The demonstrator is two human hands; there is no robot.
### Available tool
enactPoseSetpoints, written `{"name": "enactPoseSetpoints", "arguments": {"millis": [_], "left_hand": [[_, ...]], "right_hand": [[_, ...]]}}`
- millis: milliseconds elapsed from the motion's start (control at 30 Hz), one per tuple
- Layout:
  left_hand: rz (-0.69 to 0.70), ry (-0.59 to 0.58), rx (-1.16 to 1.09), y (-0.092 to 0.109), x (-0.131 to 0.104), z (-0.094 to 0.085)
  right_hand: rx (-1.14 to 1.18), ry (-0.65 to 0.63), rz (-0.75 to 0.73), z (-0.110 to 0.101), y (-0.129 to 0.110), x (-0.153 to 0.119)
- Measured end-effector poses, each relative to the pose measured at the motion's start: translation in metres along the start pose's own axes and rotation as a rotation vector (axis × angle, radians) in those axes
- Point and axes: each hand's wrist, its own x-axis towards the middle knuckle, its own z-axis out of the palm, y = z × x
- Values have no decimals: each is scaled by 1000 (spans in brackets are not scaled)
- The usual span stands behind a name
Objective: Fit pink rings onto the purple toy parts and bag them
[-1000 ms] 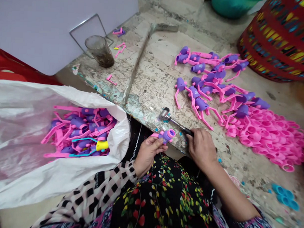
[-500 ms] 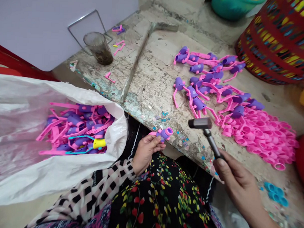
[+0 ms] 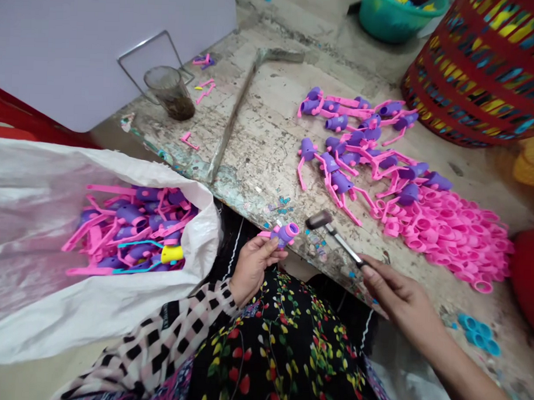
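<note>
Purple part (image 3: 284, 234) pinched in left hand (image 3: 253, 269), lower centre; right hand (image 3: 395, 292) grips hammer (image 3: 346, 247).
Seemingly midway: sack (image 3: 114, 311) at left partly filled; loose rings (image 3: 458, 236) heaped right, unfitted.

My sleeve (image 3: 141, 347) is checked in black, white and pale pink, the cloth (image 3: 261, 351) on my lap black with red, yellow and green motifs, the piece (image 3: 284, 235) I grip purple and pink, the hammer (image 3: 344, 245) black and silver, the heaped rings (image 3: 449, 241) pink, the sack (image 3: 70, 327) white, the basket (image 3: 480, 60) red.
</note>
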Motion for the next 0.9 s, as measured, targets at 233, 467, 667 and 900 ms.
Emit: {"name": "enactPoseSetpoints", "arguments": {"millis": [233,467,667,900], "left_hand": [[9,-16,-2,1,0,-1],[16,-25,1,0,0,-1],[13,-14,6,0,1,-1],[3,-10,13,0,0,-1]], "right_hand": [[-71,24,-113,3,9,-1],[137,217,-17,-3,-7,-10],[28,133,-87,22,7,-14],[-87,33,-167,27,0,-6]]}}
